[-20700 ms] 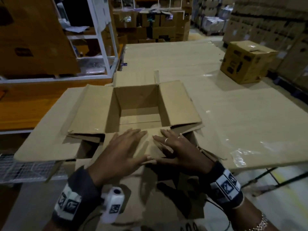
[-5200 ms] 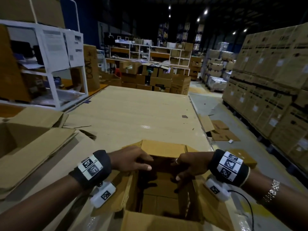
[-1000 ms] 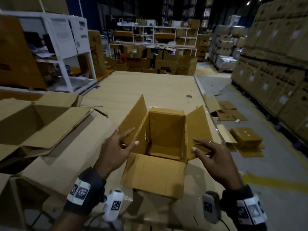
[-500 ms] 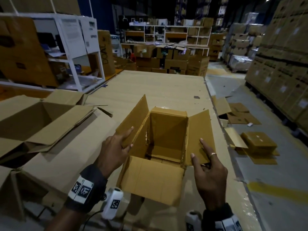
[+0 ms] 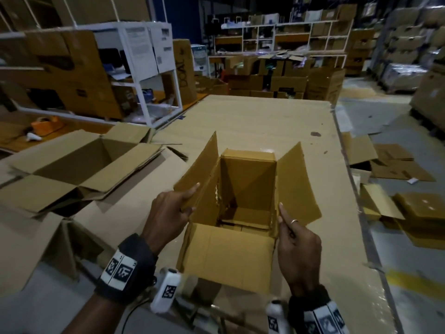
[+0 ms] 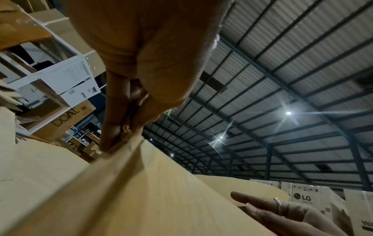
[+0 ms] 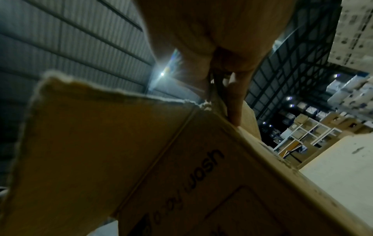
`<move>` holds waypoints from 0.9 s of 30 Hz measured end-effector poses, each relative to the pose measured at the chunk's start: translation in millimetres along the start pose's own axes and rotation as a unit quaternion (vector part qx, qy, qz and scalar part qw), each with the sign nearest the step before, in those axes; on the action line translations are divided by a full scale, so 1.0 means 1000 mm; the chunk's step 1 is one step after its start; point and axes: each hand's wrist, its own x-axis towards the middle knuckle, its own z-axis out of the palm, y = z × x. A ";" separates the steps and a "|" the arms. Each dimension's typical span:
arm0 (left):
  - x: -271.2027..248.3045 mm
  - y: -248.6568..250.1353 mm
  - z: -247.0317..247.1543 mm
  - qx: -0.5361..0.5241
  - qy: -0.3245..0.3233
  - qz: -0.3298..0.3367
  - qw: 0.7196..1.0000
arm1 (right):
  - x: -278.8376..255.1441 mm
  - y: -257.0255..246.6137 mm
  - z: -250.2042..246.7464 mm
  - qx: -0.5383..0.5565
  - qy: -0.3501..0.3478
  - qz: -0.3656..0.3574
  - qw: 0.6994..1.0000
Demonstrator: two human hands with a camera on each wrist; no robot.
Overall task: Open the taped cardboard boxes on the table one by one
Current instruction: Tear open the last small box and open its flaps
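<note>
**Inspector:** Report, left to right.

**Assistant:** Large opened box [image 5: 79, 165] at table left, flaps spread. Left hand [image 5: 168, 213] now pinches the left flap [image 5: 199, 174] of the small box [image 5: 245, 196], thumb inside, fingers outside; half a second ago it only touched it.

**Inspector:** Centre and right?

**Assistant:** The small box sits at the near table [image 5: 265, 121] edge, all four flaps up or out, nothing visible inside. Right hand [image 5: 298, 247] has closed its fingers round the right flap [image 5: 298, 186] at the near corner.

**Inspector:** Finding?

**Assistant:** Tape is off; this box counts as opened. No sealed box is visible on the table.
</note>
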 end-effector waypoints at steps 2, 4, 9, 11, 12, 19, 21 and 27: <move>-0.005 -0.002 -0.009 -0.024 0.006 -0.006 1.000 | 0.002 -0.001 0.003 0.024 -0.001 -0.014 1.000; -0.009 -0.006 -0.020 -0.026 0.014 -0.012 0.999 | 0.005 -0.006 0.007 0.041 -0.007 -0.031 0.999; -0.022 -0.022 -0.054 -0.029 0.060 -0.028 0.997 | 0.009 -0.034 0.024 0.084 -0.015 -0.074 0.994; -0.027 -0.029 -0.071 -0.035 0.093 -0.030 0.995 | 0.010 -0.048 0.033 0.105 -0.011 -0.092 0.990; -0.030 -0.033 -0.080 -0.040 0.110 -0.030 0.993 | 0.010 -0.056 0.037 0.116 -0.008 -0.102 0.988; -0.048 -0.073 -0.141 -0.108 0.232 -0.010 0.967 | 0.010 -0.130 0.072 0.179 0.009 -0.170 0.969; -0.052 -0.088 -0.158 -0.120 0.259 -0.005 0.958 | 0.010 -0.151 0.087 0.179 0.012 -0.189 0.966; -0.063 -0.147 -0.219 -0.119 0.330 0.000 0.936 | 0.008 -0.219 0.143 0.185 0.025 -0.245 0.951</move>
